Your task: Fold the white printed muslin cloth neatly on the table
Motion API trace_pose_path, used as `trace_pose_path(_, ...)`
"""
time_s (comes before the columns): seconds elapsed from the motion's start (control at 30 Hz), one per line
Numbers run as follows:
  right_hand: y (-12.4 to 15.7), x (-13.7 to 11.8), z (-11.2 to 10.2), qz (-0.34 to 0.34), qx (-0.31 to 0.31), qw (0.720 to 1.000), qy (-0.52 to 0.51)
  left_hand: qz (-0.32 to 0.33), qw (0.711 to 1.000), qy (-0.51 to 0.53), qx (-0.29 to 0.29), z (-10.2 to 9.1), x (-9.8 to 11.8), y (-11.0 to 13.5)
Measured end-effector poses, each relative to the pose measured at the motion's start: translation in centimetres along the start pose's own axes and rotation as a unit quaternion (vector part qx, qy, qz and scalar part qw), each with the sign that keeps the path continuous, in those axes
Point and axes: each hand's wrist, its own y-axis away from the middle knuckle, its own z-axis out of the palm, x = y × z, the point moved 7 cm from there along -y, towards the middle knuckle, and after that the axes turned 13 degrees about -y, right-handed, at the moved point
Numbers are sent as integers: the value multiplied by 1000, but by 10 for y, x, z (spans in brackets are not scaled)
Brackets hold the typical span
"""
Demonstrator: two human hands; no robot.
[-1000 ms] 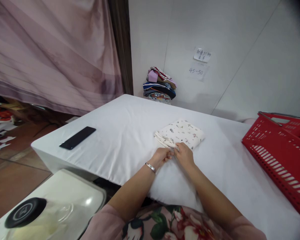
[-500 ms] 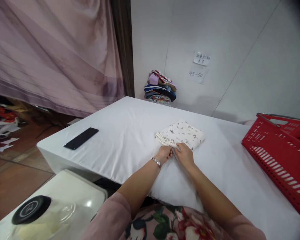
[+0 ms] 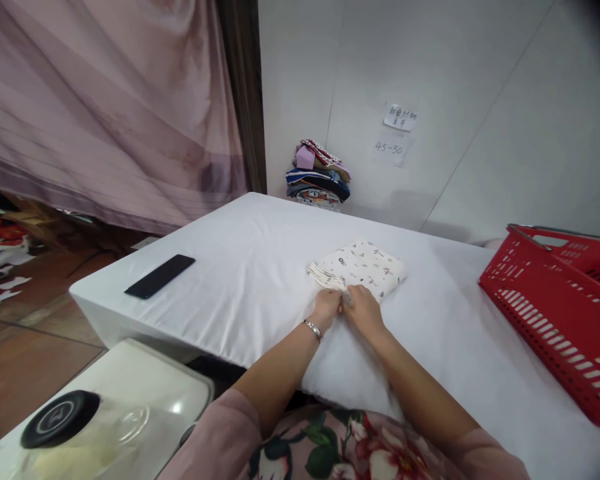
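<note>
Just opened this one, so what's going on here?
A person's bare left hand and right hand meet at the near corner of a folded cream cloth with small printed motifs, fingers curled and apparently pinching it. The cloth lies on a table covered in white fabric. A flat black rectangular object lies toward the left, and a red plastic basket stands at the right.

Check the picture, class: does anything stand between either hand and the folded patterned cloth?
Nothing visible does. The left hand and right hand meet at the near corner of the patterned cloth. The red basket stands off to the right, the flat black object lies to the left; neither is in between.
</note>
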Motion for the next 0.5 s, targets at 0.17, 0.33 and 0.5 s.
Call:
trace_pose_path(0.17,-6,5,2,19,-4,1000,15,19,999,34,-1,-5,1,6)
trace_pose_path(0.33,-13,12,-2,37,13,999,-5,-19,1000,19,2,-14,-8,3)
trace_pose_path(0.5,-16,14,-6,47,29,998,-20,-75,997,8,-1,-16,-8,0)
